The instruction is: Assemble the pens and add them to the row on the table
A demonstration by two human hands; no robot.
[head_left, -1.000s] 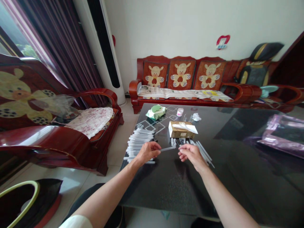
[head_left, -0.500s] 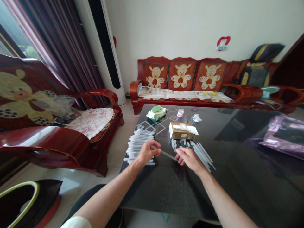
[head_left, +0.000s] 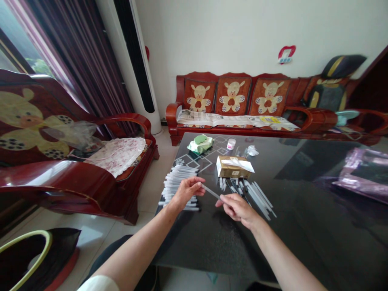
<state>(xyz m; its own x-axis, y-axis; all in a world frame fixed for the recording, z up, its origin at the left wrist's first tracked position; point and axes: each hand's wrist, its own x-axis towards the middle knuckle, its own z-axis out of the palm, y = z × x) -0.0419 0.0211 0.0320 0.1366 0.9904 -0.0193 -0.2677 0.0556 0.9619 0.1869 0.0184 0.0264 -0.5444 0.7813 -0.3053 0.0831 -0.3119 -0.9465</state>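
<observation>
Between my two hands a thin, whitish tube (head_left: 211, 191), much like a pen barrel, slants down to the right above the table. My left hand (head_left: 188, 192) pinches its upper left end. At the lower right end, the thumb and fingers of my right hand (head_left: 236, 206) are closed on it. A neat row of similar pale tubes (head_left: 176, 182) lies beside and partly under my left hand. Past my right hand is a looser group of whitish tubes (head_left: 259, 198), with thin black sticks and short pale pieces (head_left: 222, 184) near it.
Behind the loose pieces stands a gold tissue box (head_left: 233, 167) on the dark glossy table (head_left: 303, 226). Farther back are a green wipes pack (head_left: 200, 144), a small white tub (head_left: 231, 144) and crumpled tissue (head_left: 252, 150). Purple plastic packaging (head_left: 360, 173) lies at right.
My right hand has moved slightly left and turned, its fingers now closed round the tube's lower end. The tube has risen a little at that end. My left hand keeps its pinch.
</observation>
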